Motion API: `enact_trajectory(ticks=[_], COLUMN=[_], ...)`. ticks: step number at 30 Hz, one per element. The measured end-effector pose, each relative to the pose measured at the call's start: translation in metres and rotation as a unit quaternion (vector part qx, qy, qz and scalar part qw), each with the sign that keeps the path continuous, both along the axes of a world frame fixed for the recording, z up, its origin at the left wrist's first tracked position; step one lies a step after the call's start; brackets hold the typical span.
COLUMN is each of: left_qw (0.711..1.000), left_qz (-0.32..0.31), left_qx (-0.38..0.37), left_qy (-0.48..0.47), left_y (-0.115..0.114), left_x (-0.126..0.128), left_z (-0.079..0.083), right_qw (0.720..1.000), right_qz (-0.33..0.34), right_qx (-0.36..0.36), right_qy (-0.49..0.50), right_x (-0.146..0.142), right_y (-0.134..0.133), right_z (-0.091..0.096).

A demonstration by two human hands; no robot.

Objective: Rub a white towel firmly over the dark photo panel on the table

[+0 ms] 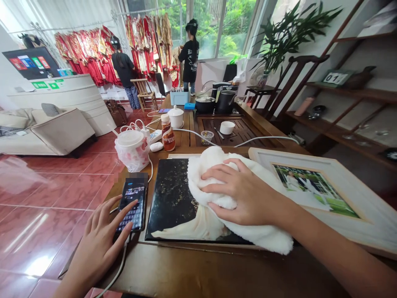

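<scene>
My right hand [228,190] presses a bunched white cloth [260,238] onto a dark photo panel [173,194], its fingers curled over the fabric. The panel lies flat on the wooden table and shows a pale, dress-like train along its lower part; the cloth hides its right side. At the left, my left hand [104,231] is spread over a phone [135,203], with the index finger on or just above the lit on-screen keyboard. A white cable runs from the phone's lower end. Right of the cloth lies a framed wedding photo [310,186] with a wide white border.
Behind the panel stand a Nescafe bottle [168,134], a white lidded cup [176,117] and a plastic-wrapped tub [132,149]. A tea tray [204,124] holds a white bowl [227,127]. White cables cross the table [173,269]. Two people stand by red garments [89,54] farther back.
</scene>
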State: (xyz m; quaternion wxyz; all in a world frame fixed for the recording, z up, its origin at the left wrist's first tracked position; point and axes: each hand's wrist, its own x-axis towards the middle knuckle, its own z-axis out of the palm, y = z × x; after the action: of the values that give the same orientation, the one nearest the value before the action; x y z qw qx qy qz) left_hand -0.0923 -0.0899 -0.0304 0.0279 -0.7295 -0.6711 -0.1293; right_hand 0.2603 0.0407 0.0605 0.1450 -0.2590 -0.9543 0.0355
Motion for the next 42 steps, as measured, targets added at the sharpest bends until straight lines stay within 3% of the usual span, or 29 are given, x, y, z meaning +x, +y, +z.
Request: enact_trajectory(ticks=[6, 15, 23, 31, 42], left_qw=[0.999, 0.999, 0.998, 0.995, 0.999], left_qz=[0.029, 0.033, 0.045, 0.029, -0.018], left_qx=[0.039, 0.008, 0.022, 0.08, 0.023], left_qy=[-0.018, -0.022, -0.026, -0.044, -0.017], left_y=[-0.003, -0.014, -0.012, -0.014, -0.011], left_x=[0.004, -0.015, -0.009, 0.0, 0.004], left_z=[-0.001, -0.014, -0.015, -0.01, -0.007], right_qw=[1.0, 1.0, 1.0, 1.0, 1.0], right_qz=[0.0, -0.008, -0.006, -0.009, 0.003], right_qx=[-0.001, -0.004, 0.0, 0.004, -0.001], right_qy=[-0.011, -0.004, -0.002, 0.001, 0.008], right_x=[0.004, 0.007, 0.006, 0.004, 0.004], right_y=[0.0, -0.001, -0.001, -0.003, -0.001], right_z=[0.0, -0.001, -0.001, -0.002, -0.002])
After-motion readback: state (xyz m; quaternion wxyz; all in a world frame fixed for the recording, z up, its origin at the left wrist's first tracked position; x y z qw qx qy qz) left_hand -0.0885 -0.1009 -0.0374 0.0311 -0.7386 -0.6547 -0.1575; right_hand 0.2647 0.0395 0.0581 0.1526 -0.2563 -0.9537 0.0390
